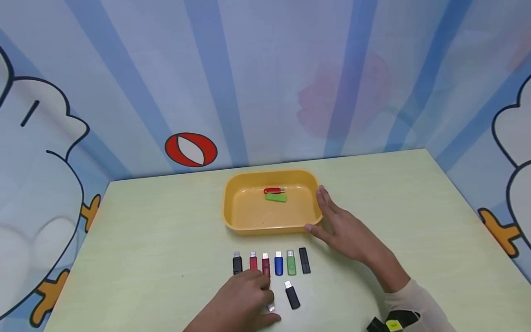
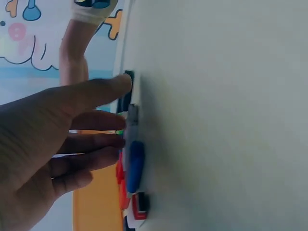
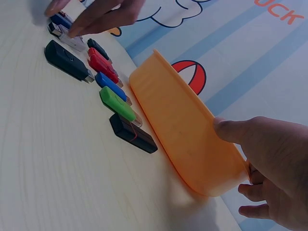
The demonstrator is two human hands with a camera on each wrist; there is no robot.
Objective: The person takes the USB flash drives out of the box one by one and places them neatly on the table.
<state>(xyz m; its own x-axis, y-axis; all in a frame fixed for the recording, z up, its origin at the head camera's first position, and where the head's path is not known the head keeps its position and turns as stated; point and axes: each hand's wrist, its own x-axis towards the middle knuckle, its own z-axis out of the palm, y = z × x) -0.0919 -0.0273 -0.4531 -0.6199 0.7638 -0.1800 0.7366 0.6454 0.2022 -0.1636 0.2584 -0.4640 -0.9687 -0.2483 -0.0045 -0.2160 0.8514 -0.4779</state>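
Note:
My left hand [image 1: 244, 299] is low over several USB sticks at the front. Its fingertips are right at a silver-grey USB stick [image 3: 72, 41], whose metal plug shows between thumb and forefinger in the head view. In the left wrist view the thumb stands apart from the fairly straight fingers, close to a blue USB stick [image 2: 136, 166]. My right hand [image 1: 346, 233] rests at the right end of a yellow tray [image 1: 265, 231], fingers along its end wall and thumb by the near corner. Inside lie a red USB stick [image 1: 271, 190] and a bright green one [image 1: 275, 198].
Between hand and tray runs a row of USB sticks: black [image 1: 237, 265], red [image 1: 253, 263], dark red [image 1: 266, 265], blue [image 1: 279, 266], green [image 1: 291, 266], black [image 1: 304, 261]. Another black stick [image 1: 293, 298] lies right of my left hand. A printed wall [image 1: 269, 92] borders the table.

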